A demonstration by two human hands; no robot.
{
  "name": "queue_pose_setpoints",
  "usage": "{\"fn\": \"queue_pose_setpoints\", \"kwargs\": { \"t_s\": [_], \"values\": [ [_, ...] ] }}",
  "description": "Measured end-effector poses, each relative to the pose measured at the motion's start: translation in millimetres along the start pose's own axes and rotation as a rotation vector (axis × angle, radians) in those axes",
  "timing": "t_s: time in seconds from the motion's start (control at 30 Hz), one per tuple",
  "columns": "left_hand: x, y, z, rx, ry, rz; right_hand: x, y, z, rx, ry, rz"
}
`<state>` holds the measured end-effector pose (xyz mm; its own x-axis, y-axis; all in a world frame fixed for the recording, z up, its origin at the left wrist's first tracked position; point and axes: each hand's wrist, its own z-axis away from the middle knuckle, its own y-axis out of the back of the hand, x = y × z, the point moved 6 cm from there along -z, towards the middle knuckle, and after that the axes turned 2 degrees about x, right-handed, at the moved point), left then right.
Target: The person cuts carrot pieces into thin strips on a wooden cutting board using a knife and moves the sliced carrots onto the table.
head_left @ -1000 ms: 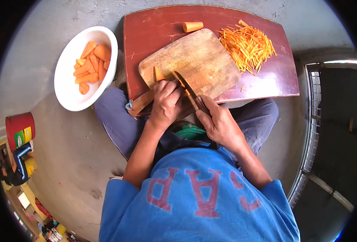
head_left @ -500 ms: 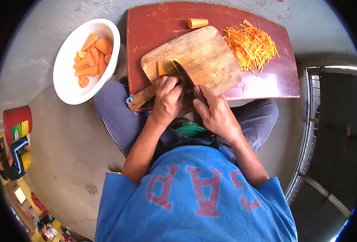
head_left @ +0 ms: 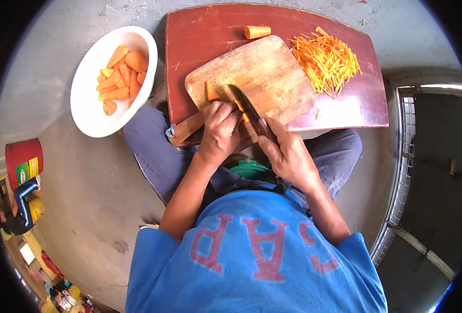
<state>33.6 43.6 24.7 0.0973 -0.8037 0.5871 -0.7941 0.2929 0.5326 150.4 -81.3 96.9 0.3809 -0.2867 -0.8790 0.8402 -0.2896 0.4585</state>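
My right hand (head_left: 289, 155) is wrapped round the handle of a dark-bladed knife (head_left: 247, 106), whose tip points up and left over the wooden cutting board (head_left: 262, 73). Beside the blade, my left hand (head_left: 220, 130) presses with bent fingers on a carrot piece (head_left: 243, 113), of which only a small orange part shows. Another carrot piece (head_left: 211, 92) lies on the board just above my left fingers. A pile of carrot strips (head_left: 326, 61) rests to the right of the board, and a thick carrot chunk (head_left: 257, 32) lies behind it.
The board lies on a low red table (head_left: 361, 104). At the left, a white basin (head_left: 82, 107) holds several peeled carrots (head_left: 120, 78). A red bucket (head_left: 24, 159) stands at the far left, near a person in dark clothing (head_left: 19, 208). Metal mesh (head_left: 404, 151) runs along the right.
The knife has shifted slightly against my left fingertips, its blade rocking beside the carrot piece. Both hands keep their grips. The whole view has moved a little.
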Motion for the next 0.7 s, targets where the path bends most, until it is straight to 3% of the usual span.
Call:
{"fn": "queue_pose_setpoints", "kwargs": {
  "t_s": [0.7],
  "values": [
    [-1,0,3,0.031,0.011,0.001,13,-3,-2,0.006,0.041,0.004]
  ]
}}
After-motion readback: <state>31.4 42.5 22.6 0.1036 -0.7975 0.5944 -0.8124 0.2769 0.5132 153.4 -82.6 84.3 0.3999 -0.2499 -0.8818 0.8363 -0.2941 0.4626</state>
